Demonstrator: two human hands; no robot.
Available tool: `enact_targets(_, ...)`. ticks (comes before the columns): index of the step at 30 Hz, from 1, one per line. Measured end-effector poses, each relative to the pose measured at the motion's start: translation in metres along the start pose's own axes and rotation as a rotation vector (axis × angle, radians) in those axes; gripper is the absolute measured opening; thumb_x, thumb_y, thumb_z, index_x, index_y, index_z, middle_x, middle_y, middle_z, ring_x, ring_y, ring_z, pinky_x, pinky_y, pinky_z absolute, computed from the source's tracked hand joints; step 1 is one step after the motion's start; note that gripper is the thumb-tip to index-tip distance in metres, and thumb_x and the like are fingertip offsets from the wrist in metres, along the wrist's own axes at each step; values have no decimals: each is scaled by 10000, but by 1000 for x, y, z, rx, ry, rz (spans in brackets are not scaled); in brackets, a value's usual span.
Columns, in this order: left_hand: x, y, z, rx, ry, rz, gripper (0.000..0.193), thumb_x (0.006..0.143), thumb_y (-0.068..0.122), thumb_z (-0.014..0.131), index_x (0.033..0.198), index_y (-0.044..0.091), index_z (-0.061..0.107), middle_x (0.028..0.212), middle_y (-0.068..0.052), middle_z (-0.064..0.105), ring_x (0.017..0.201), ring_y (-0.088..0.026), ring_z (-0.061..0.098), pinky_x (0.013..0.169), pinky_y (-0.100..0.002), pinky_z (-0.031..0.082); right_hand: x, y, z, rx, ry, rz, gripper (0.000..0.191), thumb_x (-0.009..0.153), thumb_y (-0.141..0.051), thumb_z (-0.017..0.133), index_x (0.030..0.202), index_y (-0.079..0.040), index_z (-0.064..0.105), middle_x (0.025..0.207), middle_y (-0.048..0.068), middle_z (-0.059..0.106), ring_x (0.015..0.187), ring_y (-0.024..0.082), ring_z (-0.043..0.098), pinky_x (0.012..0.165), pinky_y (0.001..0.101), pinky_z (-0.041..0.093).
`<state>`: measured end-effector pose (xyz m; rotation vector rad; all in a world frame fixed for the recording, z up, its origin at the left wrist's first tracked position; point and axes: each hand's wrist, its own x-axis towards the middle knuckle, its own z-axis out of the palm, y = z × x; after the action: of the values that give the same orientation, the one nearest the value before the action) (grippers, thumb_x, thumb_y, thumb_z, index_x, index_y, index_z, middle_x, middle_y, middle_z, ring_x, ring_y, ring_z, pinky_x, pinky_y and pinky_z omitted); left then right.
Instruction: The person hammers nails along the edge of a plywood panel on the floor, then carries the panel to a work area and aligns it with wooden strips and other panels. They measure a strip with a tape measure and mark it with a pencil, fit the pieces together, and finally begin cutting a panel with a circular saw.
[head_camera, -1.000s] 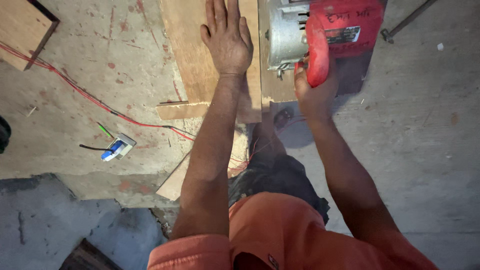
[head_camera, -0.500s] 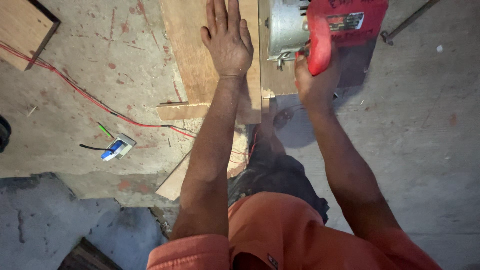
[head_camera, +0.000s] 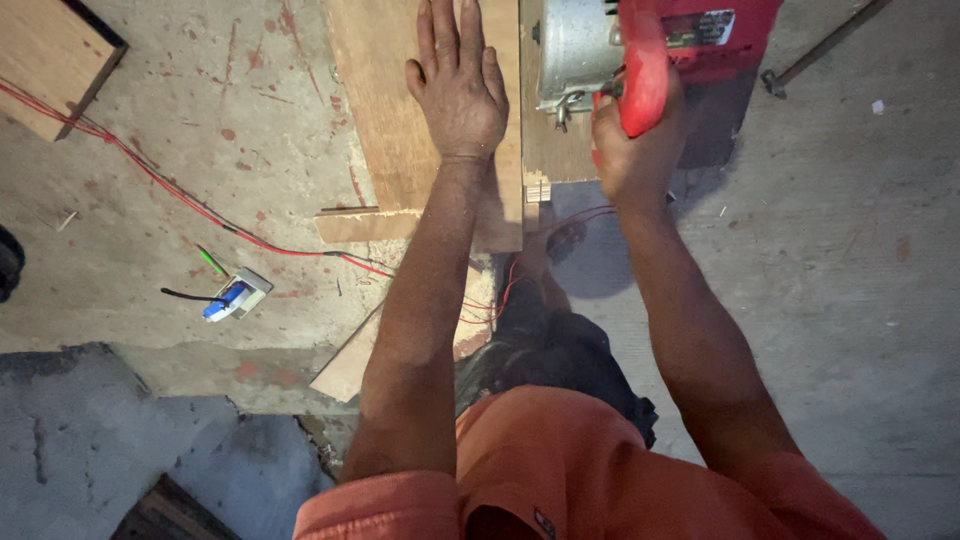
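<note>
A plywood board (head_camera: 400, 120) is lying on the concrete floor (head_camera: 850, 300). The left hand (head_camera: 460, 85) is pressing flat on it, fingers spread open. The right hand (head_camera: 635, 150) is gripping the red handle of a circular saw (head_camera: 640, 50) sitting beside it on the board's right part.

Two hands (head_camera: 460, 90); one red saw (head_camera: 650, 50); three wood boards (head_camera: 400, 110); one red cable (head_camera: 180, 195).
</note>
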<state>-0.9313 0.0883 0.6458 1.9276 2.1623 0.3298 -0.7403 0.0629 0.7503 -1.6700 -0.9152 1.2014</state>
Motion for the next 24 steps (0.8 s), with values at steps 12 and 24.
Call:
enact_targets(12,-5,1,0,-14,18,23,516,1151,363,398,1649,249,323,1744,-28,201,1636,-265,195,1210,-512,281,10,6,0,13,2,-2,279,970,28,670,1213,-36,548,893,52,633,625,102,589,533,292,485)
enact_targets(24,-10,4,4,2,5,18,511,1152,372,392,1647,264,325,1744,-32,181,1634,-262,171,1228,-560,267,25,13,-9,-194,39,-124,303,945,-38,695,1232,-19,601,942,84,696,773,189,707,731,355,590)
